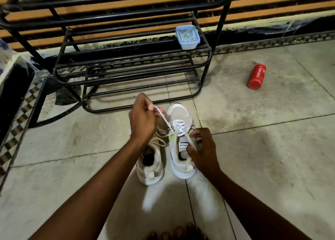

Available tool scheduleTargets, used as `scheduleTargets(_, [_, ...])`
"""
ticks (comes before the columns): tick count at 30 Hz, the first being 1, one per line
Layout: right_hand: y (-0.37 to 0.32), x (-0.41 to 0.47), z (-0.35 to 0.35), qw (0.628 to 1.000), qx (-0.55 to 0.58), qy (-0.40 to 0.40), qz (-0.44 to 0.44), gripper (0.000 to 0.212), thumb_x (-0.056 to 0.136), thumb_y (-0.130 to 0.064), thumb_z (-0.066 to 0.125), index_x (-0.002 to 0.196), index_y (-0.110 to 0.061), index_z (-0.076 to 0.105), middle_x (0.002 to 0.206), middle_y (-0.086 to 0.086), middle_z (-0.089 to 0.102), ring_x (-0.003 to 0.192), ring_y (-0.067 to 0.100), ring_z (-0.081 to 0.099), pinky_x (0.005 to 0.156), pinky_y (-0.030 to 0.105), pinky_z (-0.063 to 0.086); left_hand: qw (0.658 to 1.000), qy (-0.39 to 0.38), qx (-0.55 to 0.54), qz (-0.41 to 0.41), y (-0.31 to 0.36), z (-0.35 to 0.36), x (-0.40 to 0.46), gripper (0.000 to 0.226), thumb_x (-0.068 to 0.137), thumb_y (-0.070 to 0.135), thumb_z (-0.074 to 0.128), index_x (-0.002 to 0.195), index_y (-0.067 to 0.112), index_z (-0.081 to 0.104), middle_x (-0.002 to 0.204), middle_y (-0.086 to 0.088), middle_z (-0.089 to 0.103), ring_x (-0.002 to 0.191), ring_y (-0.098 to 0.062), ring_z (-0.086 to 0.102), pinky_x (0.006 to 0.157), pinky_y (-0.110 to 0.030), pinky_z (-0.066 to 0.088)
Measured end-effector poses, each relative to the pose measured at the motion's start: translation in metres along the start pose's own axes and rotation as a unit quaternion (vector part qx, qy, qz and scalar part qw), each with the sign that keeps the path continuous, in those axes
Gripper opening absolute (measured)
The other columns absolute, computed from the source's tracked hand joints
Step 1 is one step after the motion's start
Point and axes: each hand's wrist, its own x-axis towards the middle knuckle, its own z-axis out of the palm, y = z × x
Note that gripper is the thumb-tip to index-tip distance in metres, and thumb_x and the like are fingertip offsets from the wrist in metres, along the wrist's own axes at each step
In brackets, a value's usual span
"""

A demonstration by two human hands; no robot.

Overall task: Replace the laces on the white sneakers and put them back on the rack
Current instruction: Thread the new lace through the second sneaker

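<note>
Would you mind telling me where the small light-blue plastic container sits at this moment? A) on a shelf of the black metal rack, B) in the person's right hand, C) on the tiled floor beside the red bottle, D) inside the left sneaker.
A: the small light-blue plastic container rests on the right end of a shelf of the black metal rack, away from both hands.

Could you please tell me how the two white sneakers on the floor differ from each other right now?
The right sneaker has its lace crossed through the front eyelets, while the left sneaker shows only loose lace lying over its opening. The right sneaker is being worked on: the left hand pulls a lace end up and the right hand grips its side; the left sneaker is not held. Both stand upright on the floor, toes toward the rack.
</note>
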Motion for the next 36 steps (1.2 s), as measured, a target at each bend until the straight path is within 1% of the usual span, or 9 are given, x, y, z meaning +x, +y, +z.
scheduleTargets(4, [0.003, -0.001, 0.000, 1.000, -0.013, 0.002, -0.006, 0.033, 0.068, -0.007, 0.068, 0.099, -0.009, 0.057, 0.100, 0.002, 0.054, 0.091, 0.020, 0.056, 0.077, 0.035, 0.047, 0.975, -0.049, -0.205, -0.075, 0.024, -0.008, 0.022, 0.034, 0.093, -0.014, 0.029, 0.087, 0.017, 0.043, 0.067, -0.004, 0.046, 0.053, -0.017, 0.041, 0.054, -0.036, 0.044])
scheduleTargets(6, [0.001, -0.001, 0.001, 1.000, -0.016, 0.002, -0.015, 0.031, 0.068, -0.009, 0.066, 0.098, -0.008, 0.056, 0.099, 0.003, 0.053, 0.090, 0.021, 0.055, 0.077, 0.034, 0.046, 0.985, -0.144, -0.001, 0.100, 0.011, -0.018, 0.032, 0.030, 0.099, -0.006, 0.039, 0.090, 0.021, 0.046, 0.073, 0.004, 0.047, 0.061, -0.012, 0.039, 0.057, -0.029, 0.034])
scheduleTargets(10, [-0.001, -0.002, 0.003, 1.000, -0.020, 0.004, -0.020, 0.030, 0.070, -0.012, 0.063, 0.099, -0.007, 0.056, 0.099, 0.003, 0.053, 0.091, 0.021, 0.055, 0.076, 0.034, 0.046, 0.753, -0.338, 0.459, 0.328, -0.024, -0.025, 0.030, 0.014, 0.092, 0.032, 0.072, 0.106, 0.030, 0.069, 0.100, 0.012, 0.053, 0.091, -0.014, 0.040, 0.071, -0.038, 0.047])
scheduleTargets(12, [0.000, -0.001, 0.002, 1.000, -0.017, 0.004, -0.022, 0.030, 0.070, -0.016, 0.061, 0.098, -0.007, 0.056, 0.099, 0.002, 0.053, 0.090, 0.021, 0.055, 0.075, 0.037, 0.047, 0.778, -0.301, 0.424, 0.353, -0.032, -0.021, 0.025, 0.005, 0.089, 0.033, 0.074, 0.090, 0.028, 0.076, 0.104, 0.011, 0.057, 0.093, -0.016, 0.040, 0.076, -0.039, 0.044])
scheduleTargets(16, [0.003, -0.002, 0.001, 1.000, -0.020, 0.007, -0.013, 0.032, 0.071, -0.024, 0.059, 0.100, -0.010, 0.056, 0.101, 0.000, 0.052, 0.091, 0.020, 0.056, 0.076, 0.046, 0.049, 0.980, -0.180, -0.004, 0.088, -0.015, -0.011, 0.011, 0.017, 0.106, 0.012, 0.052, 0.091, 0.006, 0.058, 0.094, 0.000, 0.072, 0.094, -0.023, 0.070, 0.088, -0.043, 0.054])
scheduleTargets(19, [0.000, -0.005, 0.002, 0.999, -0.051, 0.008, 0.002, 0.032, 0.072, -0.029, 0.053, 0.102, -0.018, 0.054, 0.103, -0.007, 0.052, 0.091, 0.010, 0.055, 0.078, 0.045, 0.046, 0.989, -0.120, -0.089, 0.007, -0.002, -0.011, 0.011, 0.024, 0.113, 0.017, 0.037, 0.092, 0.008, 0.045, 0.066, -0.004, 0.048, 0.050, -0.017, 0.048, 0.054, -0.033, 0.041])
scheduleTargets(23, [-0.005, -0.015, 0.005, 0.996, -0.088, 0.000, -0.006, 0.028, 0.079, -0.032, 0.048, 0.107, -0.033, 0.047, 0.108, -0.014, 0.048, 0.096, 0.005, 0.054, 0.082, 0.037, 0.030, 0.869, -0.217, 0.321, 0.309, -0.016, -0.024, 0.028, 0.015, 0.102, 0.013, 0.053, 0.096, 0.013, 0.067, 0.081, 0.002, 0.062, 0.070, -0.019, 0.060, 0.061, -0.028, 0.039])
scheduleTargets(27, [-0.008, -0.017, 0.006, 0.993, -0.116, -0.003, 0.007, 0.027, 0.078, -0.025, 0.049, 0.104, -0.032, 0.047, 0.110, -0.016, 0.045, 0.098, 0.009, 0.055, 0.086, 0.043, 0.033, 0.751, -0.243, 0.501, 0.355, -0.014, -0.020, 0.023, 0.022, 0.082, 0.026, 0.055, 0.088, 0.025, 0.076, 0.081, 0.005, 0.053, 0.073, -0.027, 0.063, 0.054, -0.026, 0.032])
scheduleTargets(36, [-0.010, -0.011, 0.005, 0.996, -0.081, -0.025, 0.034, 0.028, 0.080, -0.023, 0.054, 0.105, -0.031, 0.045, 0.107, -0.018, 0.043, 0.097, 0.000, 0.051, 0.087, 0.038, 0.029, 0.781, -0.287, 0.507, 0.224, -0.027, -0.001, -0.003, 0.012, 0.090, 0.031, 0.072, 0.102, 0.030, 0.070, 0.119, 0.003, 0.043, 0.109, -0.021, 0.045, 0.070, -0.038, 0.054])
